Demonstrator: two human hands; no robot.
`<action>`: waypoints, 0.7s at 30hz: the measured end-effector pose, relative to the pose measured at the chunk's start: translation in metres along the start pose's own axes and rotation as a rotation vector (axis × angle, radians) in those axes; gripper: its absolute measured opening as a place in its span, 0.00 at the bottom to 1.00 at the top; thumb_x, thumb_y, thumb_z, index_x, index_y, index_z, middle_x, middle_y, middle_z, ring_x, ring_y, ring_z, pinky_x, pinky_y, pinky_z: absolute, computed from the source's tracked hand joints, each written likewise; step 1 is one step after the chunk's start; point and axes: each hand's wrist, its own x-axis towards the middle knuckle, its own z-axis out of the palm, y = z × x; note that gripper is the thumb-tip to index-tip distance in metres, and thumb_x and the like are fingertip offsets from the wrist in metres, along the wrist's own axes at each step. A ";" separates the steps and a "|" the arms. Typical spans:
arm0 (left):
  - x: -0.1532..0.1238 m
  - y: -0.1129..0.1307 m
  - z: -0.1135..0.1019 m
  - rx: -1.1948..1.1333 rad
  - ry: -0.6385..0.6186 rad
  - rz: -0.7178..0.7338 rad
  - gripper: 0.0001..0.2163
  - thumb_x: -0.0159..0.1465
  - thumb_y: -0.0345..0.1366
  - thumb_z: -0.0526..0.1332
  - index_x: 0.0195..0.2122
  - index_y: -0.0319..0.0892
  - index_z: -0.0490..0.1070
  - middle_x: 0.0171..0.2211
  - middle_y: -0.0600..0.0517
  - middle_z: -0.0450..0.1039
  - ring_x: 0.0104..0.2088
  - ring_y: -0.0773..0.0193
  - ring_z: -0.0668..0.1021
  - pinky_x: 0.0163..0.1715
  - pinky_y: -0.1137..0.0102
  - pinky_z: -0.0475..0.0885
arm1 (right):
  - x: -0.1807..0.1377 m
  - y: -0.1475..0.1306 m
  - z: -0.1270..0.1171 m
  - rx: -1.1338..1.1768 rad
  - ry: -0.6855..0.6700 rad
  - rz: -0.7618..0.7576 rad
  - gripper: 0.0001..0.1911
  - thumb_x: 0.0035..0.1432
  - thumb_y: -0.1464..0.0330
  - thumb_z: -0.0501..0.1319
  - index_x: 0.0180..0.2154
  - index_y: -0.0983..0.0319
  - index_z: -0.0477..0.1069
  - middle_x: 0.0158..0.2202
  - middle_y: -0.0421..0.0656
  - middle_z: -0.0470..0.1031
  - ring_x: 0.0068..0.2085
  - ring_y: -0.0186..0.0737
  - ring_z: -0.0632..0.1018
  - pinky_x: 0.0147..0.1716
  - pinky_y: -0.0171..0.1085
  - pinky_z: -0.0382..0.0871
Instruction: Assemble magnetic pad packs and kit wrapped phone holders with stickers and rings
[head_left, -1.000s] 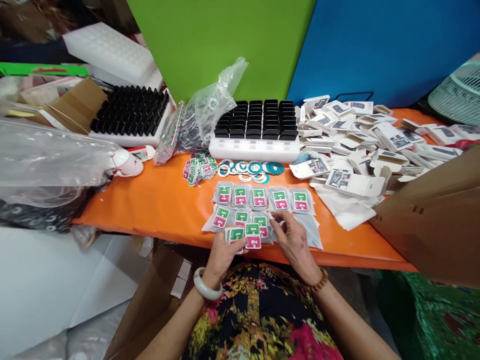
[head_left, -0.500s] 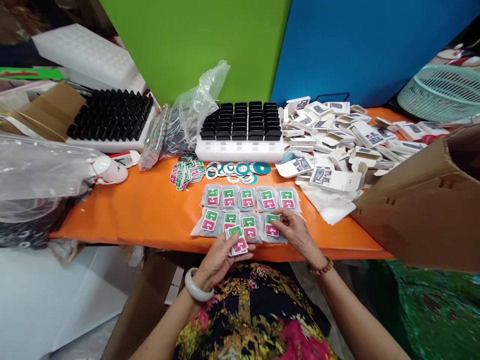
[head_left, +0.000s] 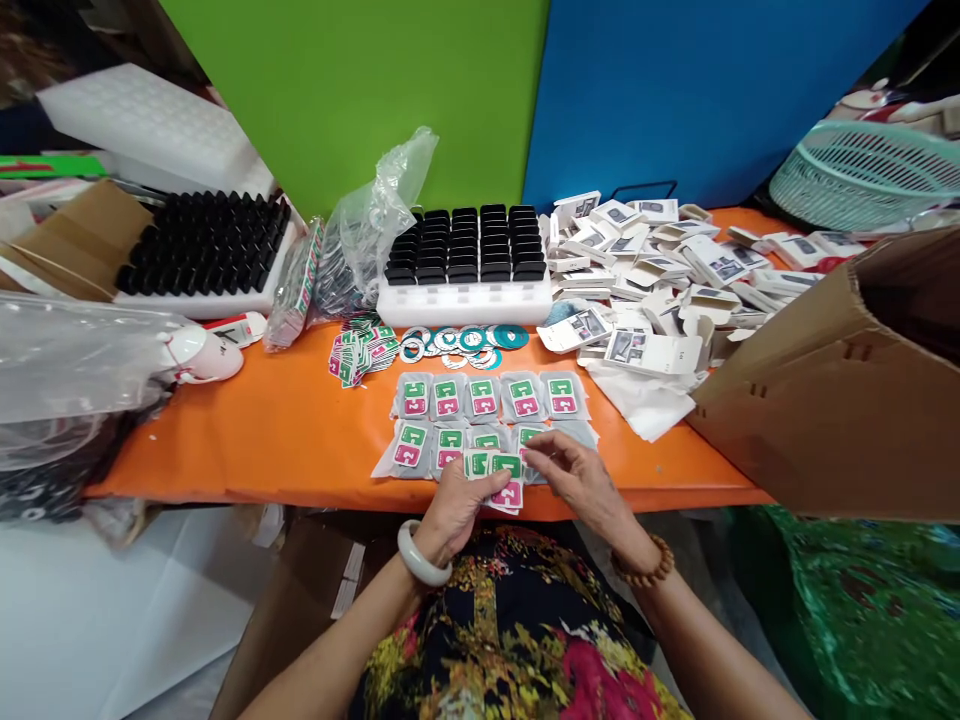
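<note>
Several green-and-pink wipe packets, marked 1 and 2, are fanned out in my left hand, its thumb on top. At the right edge of that stack, my right hand closes thumb and forefinger in a pinch on the top packet's corner. Just beyond lie two rows of grey pouches, most with one such packet on top. The bare grey pouch at the right end of the near row shows behind my right hand. My hands partly hide the near row.
Loose wipe packets and teal-and-white rings lie behind the pouches. Farther back stands a white foam tray of black pieces. Small white boxes are heaped to the right, beside a large cardboard box. A computer mouse lies left.
My right hand has left the near row's pouches and come to the stack. My left hand has shifted right, and its packets are now fanned out. The view has moved slightly.
</note>
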 end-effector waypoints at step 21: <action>0.003 -0.008 0.010 -0.008 -0.127 -0.222 0.18 0.53 0.44 0.70 0.40 0.39 0.71 0.30 0.49 0.78 0.26 0.64 0.78 0.30 0.68 0.76 | -0.007 0.013 -0.017 0.331 0.155 0.116 0.15 0.47 0.55 0.66 0.29 0.60 0.71 0.19 0.36 0.64 0.20 0.31 0.62 0.20 0.33 0.59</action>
